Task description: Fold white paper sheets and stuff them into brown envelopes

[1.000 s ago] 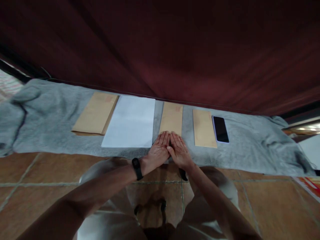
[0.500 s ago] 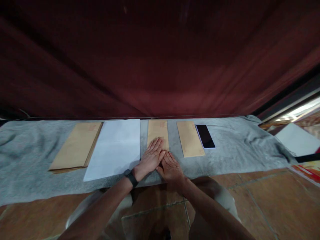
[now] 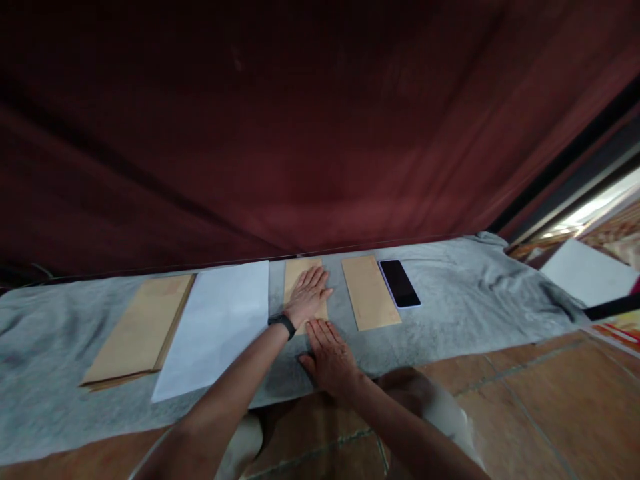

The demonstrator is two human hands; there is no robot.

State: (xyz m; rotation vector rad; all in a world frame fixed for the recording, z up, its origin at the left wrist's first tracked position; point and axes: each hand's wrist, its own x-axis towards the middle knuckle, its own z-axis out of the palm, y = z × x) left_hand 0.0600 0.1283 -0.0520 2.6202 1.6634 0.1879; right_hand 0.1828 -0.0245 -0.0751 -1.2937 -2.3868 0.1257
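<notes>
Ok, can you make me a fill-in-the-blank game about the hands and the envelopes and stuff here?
1. The hand spread over a brown envelope is the ____ hand.
2. The large paper beside the stack of envelopes is ____.
3. The phone lies on a ____ cloth.
4. The hand farther from the red curtain is the ____ hand.

Missing words: left; white; grey; right.

Readable text: none | middle envelope (image 3: 292, 272): any print hidden or too faint | brown envelope stack (image 3: 135, 333): faint reddish print near far right corner, too blurred to make out | red-and-yellow printed sheet (image 3: 620, 335), right edge of view: cannot tell whether its shapes are letters
</notes>
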